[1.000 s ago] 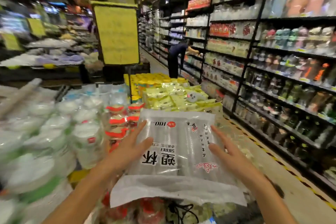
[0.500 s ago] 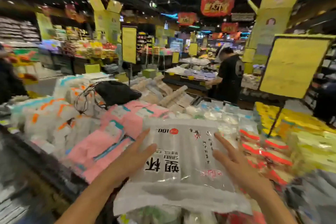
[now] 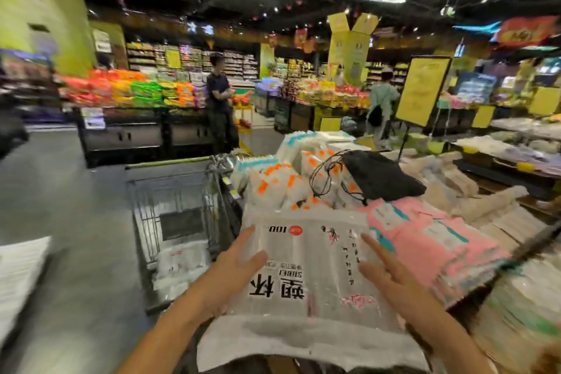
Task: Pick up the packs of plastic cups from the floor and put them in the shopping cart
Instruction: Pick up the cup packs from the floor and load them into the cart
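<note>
I hold a clear pack of plastic cups [image 3: 312, 270] with black and red print flat in front of me. My left hand [image 3: 233, 270] grips its left side and my right hand [image 3: 391, 276] presses its right side, fingers spread. The wire shopping cart [image 3: 179, 200] stands just ahead to the left, with its yellow handle at the far end. Another pack of cups [image 3: 182, 264] lies in the cart's bottom.
A display table [image 3: 425, 246] heaped with pink and white packs and a black pouch [image 3: 379, 176] is on my right. Grey floor [image 3: 60, 222] spreads to the left. One person [image 3: 218, 100] stands past the cart, another [image 3: 382, 103] by a yellow sign.
My view has swung left, from the shelf aisle across the display table to the cart. The pack stays held in both hands.
</note>
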Available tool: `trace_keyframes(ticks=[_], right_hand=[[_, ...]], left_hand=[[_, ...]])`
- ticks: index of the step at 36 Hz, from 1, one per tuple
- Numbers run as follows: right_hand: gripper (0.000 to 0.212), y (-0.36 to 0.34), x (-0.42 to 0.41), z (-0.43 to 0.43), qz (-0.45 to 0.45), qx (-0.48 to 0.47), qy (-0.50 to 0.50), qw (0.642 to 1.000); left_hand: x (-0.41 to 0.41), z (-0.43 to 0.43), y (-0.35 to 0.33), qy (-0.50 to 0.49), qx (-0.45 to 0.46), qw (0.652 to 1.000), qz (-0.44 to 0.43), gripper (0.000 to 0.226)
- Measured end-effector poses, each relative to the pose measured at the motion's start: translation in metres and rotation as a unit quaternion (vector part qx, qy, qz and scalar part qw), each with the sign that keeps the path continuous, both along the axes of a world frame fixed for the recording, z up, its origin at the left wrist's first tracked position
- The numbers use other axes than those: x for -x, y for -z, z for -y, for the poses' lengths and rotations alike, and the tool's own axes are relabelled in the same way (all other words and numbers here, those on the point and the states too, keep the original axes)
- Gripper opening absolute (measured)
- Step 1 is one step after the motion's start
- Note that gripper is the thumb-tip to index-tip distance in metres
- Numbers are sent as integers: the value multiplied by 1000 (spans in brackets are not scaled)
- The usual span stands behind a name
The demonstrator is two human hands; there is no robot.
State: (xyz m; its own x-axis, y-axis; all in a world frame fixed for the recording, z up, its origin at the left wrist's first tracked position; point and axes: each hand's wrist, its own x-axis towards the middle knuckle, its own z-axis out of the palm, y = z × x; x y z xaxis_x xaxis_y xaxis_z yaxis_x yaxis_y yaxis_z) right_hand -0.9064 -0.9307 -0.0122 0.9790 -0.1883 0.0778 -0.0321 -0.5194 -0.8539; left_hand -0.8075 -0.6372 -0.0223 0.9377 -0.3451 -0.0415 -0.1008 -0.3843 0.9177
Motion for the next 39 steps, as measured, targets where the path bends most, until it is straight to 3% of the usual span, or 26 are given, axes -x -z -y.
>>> trace_keyframes(ticks=[8,20,39], right_hand=[[55,18,-125,-40,-8,-7,-105,994],[55,38,-295,-57,-27,-16,-214,976],[56,74,-502,-179,-44,9,-245,969]], left_hand=[[-59,-56,17,-95,-24,995,7,64],[-147,-68,17,-193,-20,981,6,65],[-329,-183,55,-238,22,970,-45,64]])
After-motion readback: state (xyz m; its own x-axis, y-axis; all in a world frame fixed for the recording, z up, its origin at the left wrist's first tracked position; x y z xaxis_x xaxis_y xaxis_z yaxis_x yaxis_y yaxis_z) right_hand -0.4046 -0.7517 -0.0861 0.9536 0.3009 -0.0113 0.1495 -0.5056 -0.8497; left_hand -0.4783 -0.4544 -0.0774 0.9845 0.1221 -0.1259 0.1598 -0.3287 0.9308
